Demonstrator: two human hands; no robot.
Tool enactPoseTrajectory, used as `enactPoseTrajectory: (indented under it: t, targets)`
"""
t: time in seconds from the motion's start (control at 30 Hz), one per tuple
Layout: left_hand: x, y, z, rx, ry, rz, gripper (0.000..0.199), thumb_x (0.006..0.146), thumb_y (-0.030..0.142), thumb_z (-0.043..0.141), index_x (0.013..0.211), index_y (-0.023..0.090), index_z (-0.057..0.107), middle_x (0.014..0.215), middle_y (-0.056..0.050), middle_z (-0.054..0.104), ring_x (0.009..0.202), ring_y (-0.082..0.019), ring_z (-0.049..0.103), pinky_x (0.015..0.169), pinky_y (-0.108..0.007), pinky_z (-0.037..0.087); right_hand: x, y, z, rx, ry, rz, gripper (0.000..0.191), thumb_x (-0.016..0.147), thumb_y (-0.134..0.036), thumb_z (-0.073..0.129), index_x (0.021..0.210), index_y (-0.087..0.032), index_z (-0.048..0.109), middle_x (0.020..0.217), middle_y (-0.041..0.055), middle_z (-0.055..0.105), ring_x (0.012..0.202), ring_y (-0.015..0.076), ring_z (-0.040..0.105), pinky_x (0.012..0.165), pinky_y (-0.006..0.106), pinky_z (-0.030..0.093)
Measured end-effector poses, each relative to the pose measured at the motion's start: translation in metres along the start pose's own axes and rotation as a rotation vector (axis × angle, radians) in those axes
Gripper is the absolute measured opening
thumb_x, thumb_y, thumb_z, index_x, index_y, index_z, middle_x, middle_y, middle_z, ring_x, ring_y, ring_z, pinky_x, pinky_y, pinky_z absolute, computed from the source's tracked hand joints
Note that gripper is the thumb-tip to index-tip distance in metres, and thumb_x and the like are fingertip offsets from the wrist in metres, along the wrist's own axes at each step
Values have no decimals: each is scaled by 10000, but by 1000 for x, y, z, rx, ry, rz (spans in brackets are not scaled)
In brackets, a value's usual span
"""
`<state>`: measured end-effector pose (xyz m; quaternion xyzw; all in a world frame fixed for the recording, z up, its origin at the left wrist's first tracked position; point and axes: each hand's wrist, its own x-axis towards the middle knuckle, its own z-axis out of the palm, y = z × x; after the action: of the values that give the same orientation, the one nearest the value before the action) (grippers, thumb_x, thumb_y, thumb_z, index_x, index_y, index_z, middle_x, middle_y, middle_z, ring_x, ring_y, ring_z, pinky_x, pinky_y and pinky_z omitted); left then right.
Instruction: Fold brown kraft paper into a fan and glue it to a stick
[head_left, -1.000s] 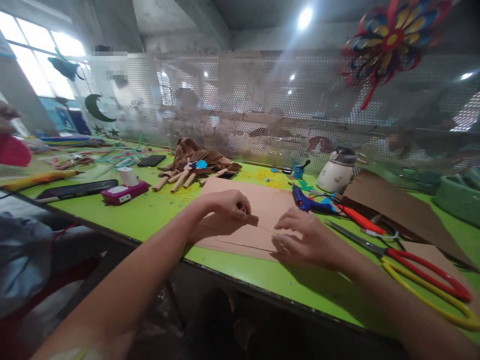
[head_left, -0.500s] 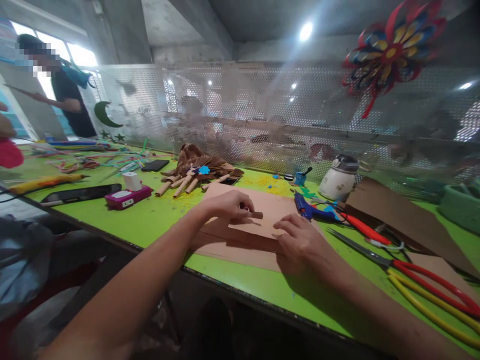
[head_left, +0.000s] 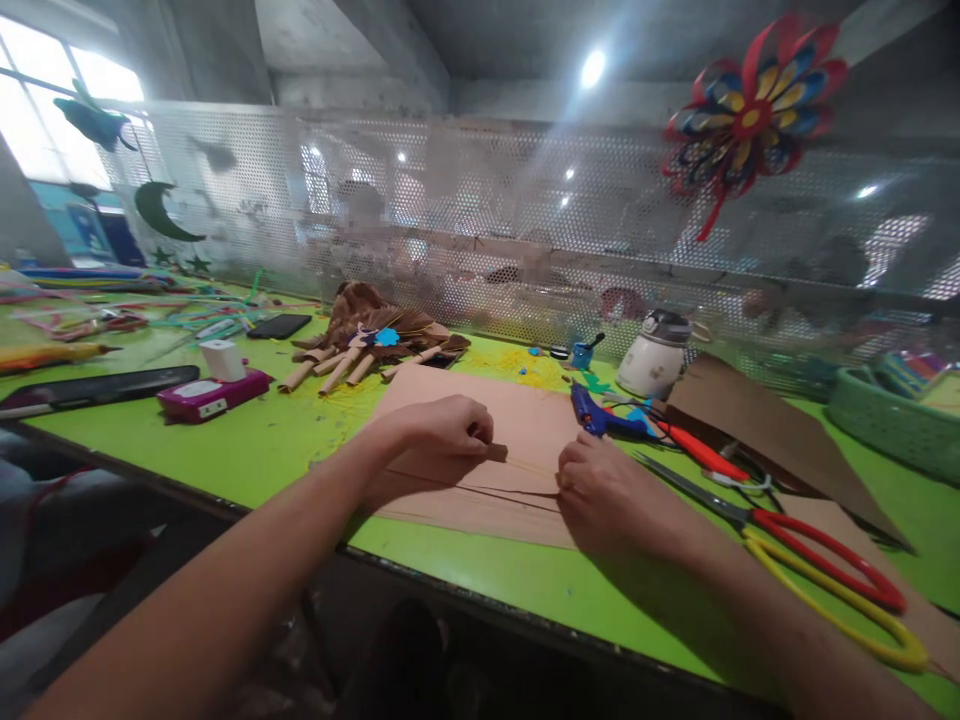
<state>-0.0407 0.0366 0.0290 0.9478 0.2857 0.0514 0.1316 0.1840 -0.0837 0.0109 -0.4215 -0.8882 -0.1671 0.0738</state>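
Note:
Sheets of light brown craft paper lie stacked on the green table before me. My left hand is closed over the upper sheet, holding a small dark brown strip or roll of paper whose end sticks out to the right. At the right side of the stack, my right hand has its fingers curled together on the near edge of the top sheet; the fingertips are partly hidden. Just beyond that hand rests a blue glue gun. Scissors with red and yellow handles lie right of my forearm.
Brown paper rolls lie at the back left, near a purple power socket and a black phone. A white bottle stands behind the glue gun. A green basket is far right. The table's front edge runs below my arms.
My left hand has lowered the brown strip nearer the sheet. My right hand's fingers have curled in at the paper's edge. The view has turned right, and the standing person is out of frame.

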Motion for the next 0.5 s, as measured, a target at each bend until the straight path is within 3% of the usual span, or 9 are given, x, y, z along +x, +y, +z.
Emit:
enactPoseTrajectory:
  t: [0.17,0.5]
  targets:
    - [-3,5,-7,37,-46,-51,277,723,396,532,845,177,649,767,-29,633,628,-121,498,544,-222,326,0,-1,1,-30,-69,46,221,781,-180,457,594,-149,573,646,81,554,668,162,428,705,324,320]
    - [-7,5,-16,84,-125,-70,224,695,319,553,857,197,646,770,-16,626,636,-122,495,570,-225,336,2,-1,2,-51,-57,75,206,767,-212,466,612,-149,587,681,92,564,706,179,425,695,334,300]
